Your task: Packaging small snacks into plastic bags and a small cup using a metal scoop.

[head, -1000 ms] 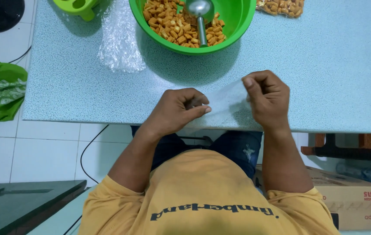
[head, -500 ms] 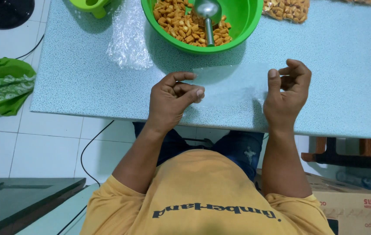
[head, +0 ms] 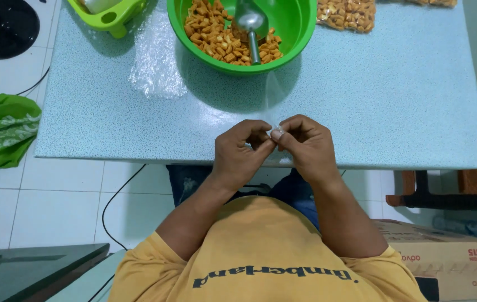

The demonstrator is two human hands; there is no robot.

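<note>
Both hands are bunched together right at the near edge of the desk [head: 361, 112], knuckles almost touching. The left hand [head: 242, 148] and the right hand [head: 305, 146] each have thumb and fingertips pinched on the top edge of a thin clear plastic bag [head: 275, 103]. It's see-through, so mostly you just catch a pale sheen running from the fingertips toward 12 o'clock, up to the bowl. Fingers on both hands are curled in tight, wrists bent inward, forearms coming up from the body in a V shape.

Straight out at 12 o'clock from the hands sits a big green bowl [head: 297, 33] full of small orange-brown snack pieces [head: 210, 33], with a metal scoop [head: 249, 22] lying in it, handle pointing back toward the person. At about 11 o'clock there's a crumpled stack of clear plastic bags [head: 157, 61] lying flat on the desk, and past that at the far left corner a lime green container [head: 110, 14], only partly in view. Around 1 o'clock, at the far edge, are packed bags of the same snack [head: 345, 12].

Off the desk, way over at 9 o'clock, a green cloth [head: 1, 131] lies on the white tiled floor [head: 54, 196]. Down at 4 o'clock there's a cardboard box [head: 451, 263].
</note>
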